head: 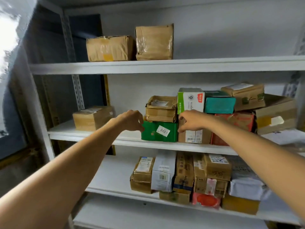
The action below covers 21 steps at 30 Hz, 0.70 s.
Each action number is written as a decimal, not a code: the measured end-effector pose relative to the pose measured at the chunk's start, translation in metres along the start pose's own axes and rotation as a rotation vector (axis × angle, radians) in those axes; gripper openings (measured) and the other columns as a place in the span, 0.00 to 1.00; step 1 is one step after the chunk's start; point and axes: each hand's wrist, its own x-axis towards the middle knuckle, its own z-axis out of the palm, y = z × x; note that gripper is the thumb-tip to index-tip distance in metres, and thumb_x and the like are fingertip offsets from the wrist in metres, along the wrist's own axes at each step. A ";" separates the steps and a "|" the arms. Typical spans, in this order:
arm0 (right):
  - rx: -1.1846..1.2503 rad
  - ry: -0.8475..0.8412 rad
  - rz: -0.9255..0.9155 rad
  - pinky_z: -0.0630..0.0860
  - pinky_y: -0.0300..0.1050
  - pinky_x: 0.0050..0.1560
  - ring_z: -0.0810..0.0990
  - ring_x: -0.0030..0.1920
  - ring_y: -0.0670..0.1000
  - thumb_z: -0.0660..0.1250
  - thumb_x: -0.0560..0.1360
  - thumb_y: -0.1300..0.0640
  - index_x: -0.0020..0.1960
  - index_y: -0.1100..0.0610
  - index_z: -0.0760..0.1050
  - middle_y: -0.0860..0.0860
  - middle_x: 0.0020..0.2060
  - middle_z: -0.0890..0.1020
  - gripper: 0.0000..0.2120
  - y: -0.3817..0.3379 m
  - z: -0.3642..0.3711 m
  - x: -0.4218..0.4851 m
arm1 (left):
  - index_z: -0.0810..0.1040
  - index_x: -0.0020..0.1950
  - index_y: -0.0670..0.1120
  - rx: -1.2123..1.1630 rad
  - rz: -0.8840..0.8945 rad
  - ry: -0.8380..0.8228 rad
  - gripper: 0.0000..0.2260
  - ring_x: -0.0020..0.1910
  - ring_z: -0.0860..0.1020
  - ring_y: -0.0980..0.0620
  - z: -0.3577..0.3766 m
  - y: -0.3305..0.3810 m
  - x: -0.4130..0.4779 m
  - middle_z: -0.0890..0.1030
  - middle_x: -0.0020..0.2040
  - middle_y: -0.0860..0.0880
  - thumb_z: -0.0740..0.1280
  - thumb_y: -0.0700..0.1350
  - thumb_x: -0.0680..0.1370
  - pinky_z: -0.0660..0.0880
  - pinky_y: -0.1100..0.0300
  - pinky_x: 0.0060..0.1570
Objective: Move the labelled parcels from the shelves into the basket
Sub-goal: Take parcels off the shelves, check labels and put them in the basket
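White metal shelves (165,66) against a pale wall, three levels in view, all carrying parcels.

Middle shelf (82,134): green box (155,132) at the front edge, white label (163,131) reading 0401 on its face. Worn brown box (160,111) sits on top of it. Barcoded box (194,135) stands tight against its right side. Lone taped box (93,118) well apart to the left.

Left grip (132,120): at the green box's upper left corner, fingers loosely curled, thumb and forefinger parted, holding nothing. Tips at the box edge; cannot tell if they touch.

Right grip (191,120): at the upper right corner of the green box, in front of the barcoded box. Fingers curled downward, thumb and forefinger apart, nothing pinched between them.

Both my forearms are stretched forward, one on each side of the green box.

Top shelf: two brown boxes (109,48) side by side. Bottom shelf: a crowded cluster of parcels (181,176), several with barcodes.
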 end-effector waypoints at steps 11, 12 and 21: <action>-0.001 0.016 0.130 0.76 0.47 0.55 0.77 0.53 0.53 0.71 0.74 0.50 0.67 0.59 0.70 0.55 0.57 0.78 0.25 -0.008 -0.015 0.040 | 0.75 0.65 0.46 0.046 0.158 -0.048 0.19 0.55 0.76 0.50 -0.017 -0.028 0.061 0.78 0.60 0.48 0.68 0.52 0.77 0.71 0.60 0.51; -0.006 0.020 0.138 0.76 0.47 0.55 0.77 0.53 0.53 0.71 0.74 0.50 0.67 0.59 0.70 0.55 0.57 0.78 0.26 -0.007 -0.016 0.042 | 0.75 0.65 0.46 0.047 0.157 -0.046 0.19 0.54 0.76 0.50 -0.017 -0.029 0.063 0.78 0.61 0.48 0.68 0.52 0.77 0.71 0.60 0.51; -0.030 -0.041 0.099 0.77 0.47 0.52 0.78 0.52 0.52 0.71 0.74 0.50 0.66 0.59 0.70 0.54 0.54 0.78 0.25 -0.004 0.002 0.056 | 0.72 0.68 0.45 0.040 0.073 -0.054 0.22 0.52 0.76 0.51 -0.002 -0.037 0.070 0.77 0.61 0.47 0.68 0.53 0.77 0.73 0.60 0.51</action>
